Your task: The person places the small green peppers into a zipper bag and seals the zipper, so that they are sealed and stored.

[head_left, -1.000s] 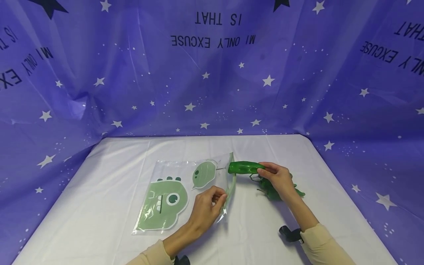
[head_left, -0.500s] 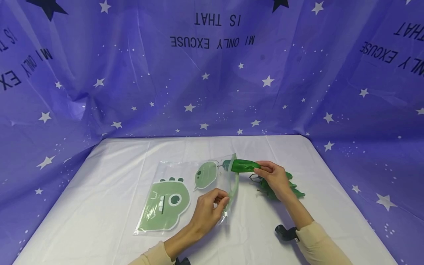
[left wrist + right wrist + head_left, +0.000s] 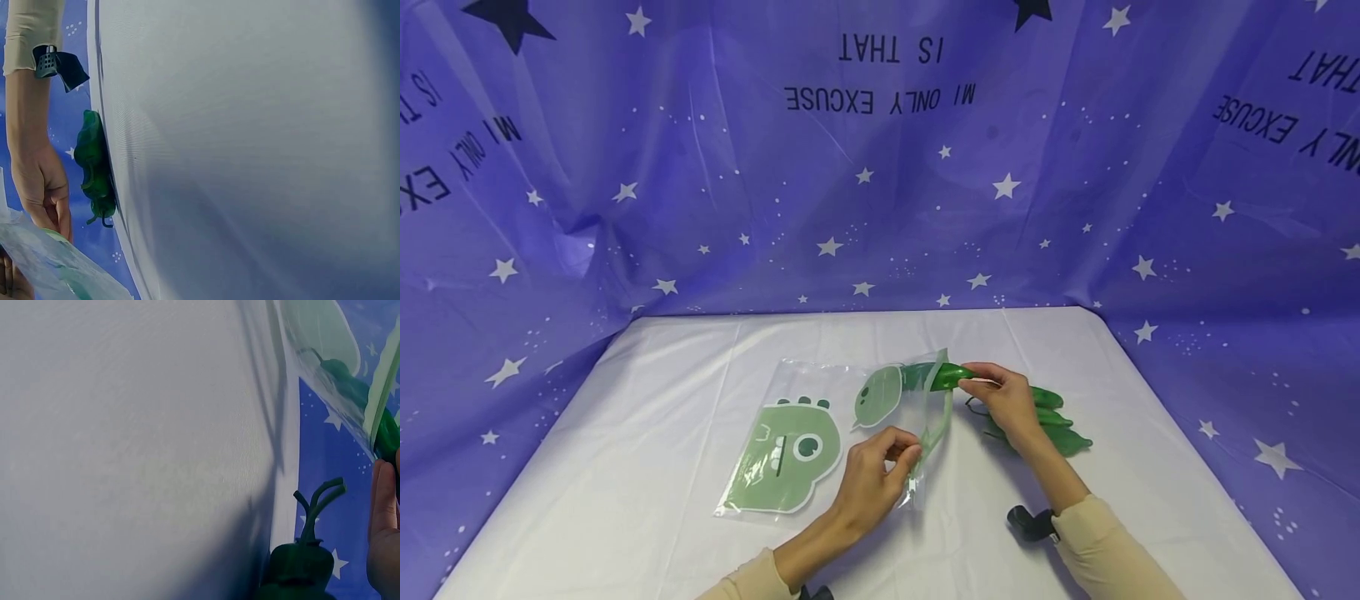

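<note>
In the head view, a clear zip bag (image 3: 786, 383) with green monster prints lies across the table's middle, its mouth facing right. My left hand (image 3: 876, 479) pinches the near side of the mouth between thumb and fingers. Between my right hand's (image 3: 1006, 404) thumb and fingers is the tip of a glossy green pepper (image 3: 953, 377). Its stem end lies inside the bag; in the right wrist view the stem shows through the plastic (image 3: 350, 381). Several more green peppers (image 3: 1060, 437) lie behind my right wrist, partly hidden by it.
A white cloth (image 3: 647, 433) covers the table. Purple star-printed curtains (image 3: 895, 208) hang behind it and along both sides. A dark wrist camera (image 3: 1032, 523) sits at my right cuff, low over the cloth.
My right hand has moved left, sliding the pepper from the bag's mouth to well inside. The bag has shifted a little right, and more of the other peppers now shows.
</note>
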Demonstrator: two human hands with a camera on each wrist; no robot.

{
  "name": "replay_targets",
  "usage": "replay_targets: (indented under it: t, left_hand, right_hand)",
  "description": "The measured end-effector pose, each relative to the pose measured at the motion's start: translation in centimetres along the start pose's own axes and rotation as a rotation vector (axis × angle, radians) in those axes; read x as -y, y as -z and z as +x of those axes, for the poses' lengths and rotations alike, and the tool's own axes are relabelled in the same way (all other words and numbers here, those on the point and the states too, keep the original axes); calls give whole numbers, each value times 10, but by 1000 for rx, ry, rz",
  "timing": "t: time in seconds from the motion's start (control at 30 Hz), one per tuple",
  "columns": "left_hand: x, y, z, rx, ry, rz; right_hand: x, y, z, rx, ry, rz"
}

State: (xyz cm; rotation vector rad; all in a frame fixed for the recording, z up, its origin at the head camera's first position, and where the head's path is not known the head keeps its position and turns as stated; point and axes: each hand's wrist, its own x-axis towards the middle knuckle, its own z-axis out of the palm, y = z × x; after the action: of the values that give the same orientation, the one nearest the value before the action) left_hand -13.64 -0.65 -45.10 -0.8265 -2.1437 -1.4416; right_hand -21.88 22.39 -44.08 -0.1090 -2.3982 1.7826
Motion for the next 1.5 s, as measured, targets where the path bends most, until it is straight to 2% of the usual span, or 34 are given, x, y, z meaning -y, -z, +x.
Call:
replay_targets:
  t: [0.2, 0.4, 0.5, 0.8, 1.07, 1.37, 1.43, 1.5]
  left_hand:
    - [-1, -1, 1, -17, 45, -35]
    - [-2, -2, 1, -21, 147, -64]
    - [-1, -2, 1, -21, 175, -76]
    - [0, -4, 0, 5, 207, -94]
    - [1, -4, 1, 14, 223, -110]
    - [2, -5, 2, 32, 256, -135]
    - [1, -6, 2, 41, 269, -152]
    - [-9, -2, 5, 54, 275, -160]
  right_hand:
    - [1, -4, 0, 2, 16, 25]
    - [2, -8, 0, 10, 44, -4]
    - [3, -10, 0, 1, 72, -20]
    - [7, -15, 0, -13, 150, -66]
    - [9, -19, 1, 14, 132, -120]
    - [13, -26, 4, 17, 269, -231]
    - [13, -28, 4, 17, 267, -235]
    - [12, -29, 5, 17, 250, -238]
